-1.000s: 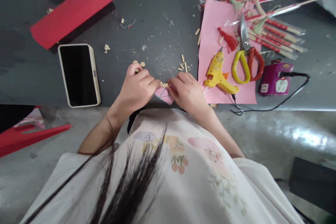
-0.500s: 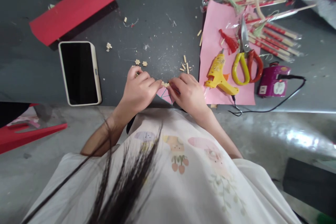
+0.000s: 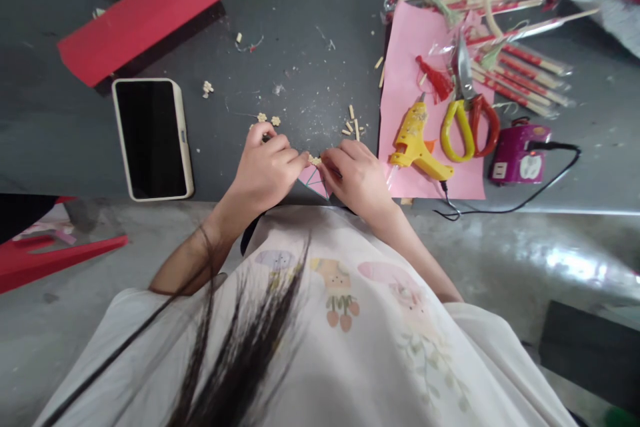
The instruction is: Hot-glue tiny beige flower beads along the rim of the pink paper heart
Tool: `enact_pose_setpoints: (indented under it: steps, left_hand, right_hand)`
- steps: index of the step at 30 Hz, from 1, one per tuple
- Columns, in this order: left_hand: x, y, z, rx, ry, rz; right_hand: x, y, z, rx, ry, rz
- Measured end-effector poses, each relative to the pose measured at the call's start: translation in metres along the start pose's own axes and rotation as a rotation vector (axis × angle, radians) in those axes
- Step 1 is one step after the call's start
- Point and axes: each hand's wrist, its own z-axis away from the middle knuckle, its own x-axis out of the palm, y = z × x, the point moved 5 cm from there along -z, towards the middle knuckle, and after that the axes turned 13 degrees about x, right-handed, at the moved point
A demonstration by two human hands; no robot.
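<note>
Between the fingertips of my two hands, small pale wooden flower pieces (image 3: 315,161) are pinched from either side. My left hand (image 3: 270,163) is closed, thumb and forefinger on their left end. My right hand (image 3: 357,177) is closed on their right end. Just beneath lies a pink piece with teal lines (image 3: 315,181) at the table's front edge, partly hidden by my hands. Two loose wooden flowers (image 3: 276,121) rest just beyond my left hand. Short wooden stick bits (image 3: 357,128) lie beyond my right hand.
On the left are a phone (image 3: 153,140) and a folded red card (image 3: 140,17). At right, pink paper (image 3: 400,47) carries a yellow glue gun (image 3: 415,143) and scissors (image 3: 465,73). Beside it sit a purple power box (image 3: 520,155) with a black cord and wrapped chopsticks (image 3: 533,73).
My left hand's upper fingers have shifted slightly. Both hands keep their pinch on the flower pieces, and the things on the table stay put.
</note>
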Motion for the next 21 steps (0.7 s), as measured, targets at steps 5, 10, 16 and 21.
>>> enact_pose_setpoints:
  steps: [5,10,16,21]
  left_hand:
    - [0.0004,-0.0025,-0.0019,-0.033,-0.037,0.069]
    - [-0.0006,-0.004,0.0022,-0.041,0.003,0.082]
    - [0.0022,-0.0088,0.0073,-0.108,0.035,0.192]
    - [0.0031,-0.009,0.007,-0.118,0.049,0.194]
  right_hand:
    - [0.0022,0.0036,-0.0008,0.003,-0.013,-0.025]
    - [0.0021,0.0083,0.0019,0.013,0.0,-0.045]
    - [0.0012,0.0085,0.0034,-0.013,0.022,-0.039]
    - [0.0018,0.0079,0.003,-0.003,0.008,-0.044]
